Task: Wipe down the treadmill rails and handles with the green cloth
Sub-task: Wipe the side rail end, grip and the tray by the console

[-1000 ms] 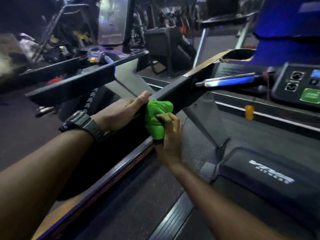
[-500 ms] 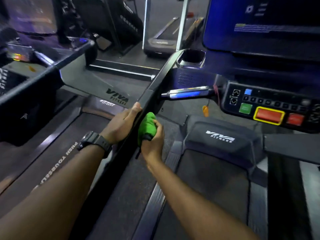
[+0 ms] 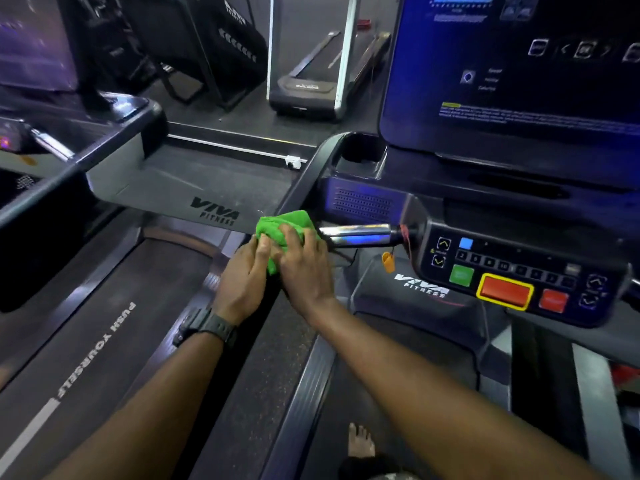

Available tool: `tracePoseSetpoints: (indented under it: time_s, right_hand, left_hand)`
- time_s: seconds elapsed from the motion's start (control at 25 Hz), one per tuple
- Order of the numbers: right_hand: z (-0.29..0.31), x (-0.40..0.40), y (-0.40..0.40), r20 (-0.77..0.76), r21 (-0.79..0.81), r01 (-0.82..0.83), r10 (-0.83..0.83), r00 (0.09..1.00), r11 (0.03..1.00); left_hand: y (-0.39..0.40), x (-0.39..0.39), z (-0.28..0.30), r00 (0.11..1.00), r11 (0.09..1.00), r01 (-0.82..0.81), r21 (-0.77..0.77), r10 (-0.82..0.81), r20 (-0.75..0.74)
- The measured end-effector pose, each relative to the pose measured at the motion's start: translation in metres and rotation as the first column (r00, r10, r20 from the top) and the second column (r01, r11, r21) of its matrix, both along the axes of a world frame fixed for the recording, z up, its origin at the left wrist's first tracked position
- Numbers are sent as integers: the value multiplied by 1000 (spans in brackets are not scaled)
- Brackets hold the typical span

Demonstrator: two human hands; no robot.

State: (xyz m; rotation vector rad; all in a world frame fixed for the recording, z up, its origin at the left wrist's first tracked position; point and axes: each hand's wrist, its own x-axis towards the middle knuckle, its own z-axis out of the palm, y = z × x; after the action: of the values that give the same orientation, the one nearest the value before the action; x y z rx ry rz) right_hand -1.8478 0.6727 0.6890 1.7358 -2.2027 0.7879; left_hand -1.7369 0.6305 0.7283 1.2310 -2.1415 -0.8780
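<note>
Both hands on the bunched bright-green microfibre cloth: right hand fingers curled over its top, left hand w/ black watch gripping its near-left side. Cloth sits on the dark left side rail, just beside the chrome grip handle. Vs 0.5 s ago, cloth has slid further up the rail twd the console & left hand has joined it; chrome handle prob next.

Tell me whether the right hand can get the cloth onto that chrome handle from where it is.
Probably yes. The right hand holds the green cloth on the rail, right beside the near end of the chrome handle. Nothing lies between them.
</note>
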Motion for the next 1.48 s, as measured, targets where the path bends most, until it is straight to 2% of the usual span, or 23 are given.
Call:
tracePoseSetpoints:
  time_s: [0.12,0.2,0.32,0.4,0.52,0.6,0.68,0.72,0.8,0.88,0.96,1.04,1.08,1.16,1.24,1.28,1.36,1.44,1.48]
  right_hand:
    - [24,-57,4,-283,199,93,-34,958,976]
    - [39,-108,26,-357,275,213,-106,928,938]
    - [64,-161,47,-298,388,325,-216,930,862]
    - [59,-132,33,-315,432,375,-252,915,820]
    - [40,-64,-12,-166,447,206,-146,975,871]
    - [46,-80,-6,-135,443,110,-56,989,889]
    - [55,-116,28,-139,459,164,-112,984,873]
    - [62,-130,44,-173,447,249,-190,966,859]
    - [60,-127,45,-220,453,376,-307,926,808]
    - [47,-94,6,-166,498,359,-320,933,789]
    - [40,-65,-23,-67,477,212,-205,977,853]
    - [47,-80,-2,-75,458,84,-55,996,885]
    - [51,-97,20,-79,465,80,-48,996,882]
    - [58,-121,62,-177,403,291,-238,955,868]
    - [48,-103,60,-220,282,449,-398,891,848]
    - [34,-82,43,-190,238,431,-393,899,871]
    - [7,-38,10,-185,159,210,-179,966,965]
    - [-13,-41,17,-242,162,-19,58,968,987]
    - [-16,-56,35,-291,154,-23,68,954,988]
  left_hand:
    - [-14,-17,-15,966,985,169,-33,-159,204]
    - [-22,-32,-22,930,970,239,-41,-217,297]
    - [-34,-50,-25,879,930,356,-98,-297,373]
    - [-44,-61,-28,847,884,446,-143,-365,386]
    - [-66,-73,-30,842,847,499,-181,-425,333]
    - [-83,-77,-27,812,795,561,-230,-474,342]
    - [-98,-80,-26,727,706,665,-245,-537,427]
    - [-101,-82,-24,696,683,696,-224,-563,445]
    - [-106,-89,-23,686,676,713,-186,-618,384]
    - [-106,-92,-22,707,688,704,-177,-652,274]
    - [-108,-87,-26,730,708,683,-181,-666,151]
    - [-111,-84,-29,742,728,667,-159,-668,57]
    - [-111,-83,-29,749,737,660,-146,-662,43]
    - [-110,-84,-28,764,753,643,-138,-643,50]
    - [-107,-86,-26,764,751,643,-147,-641,68]
    - [-106,-87,-26,754,739,655,-160,-652,78]
    - [-106,-86,-27,749,731,661,-173,-656,89]
    - [-108,-85,-28,752,736,658,-158,-652,99]
    - [-108,-84,-28,755,739,655,-154,-646,112]
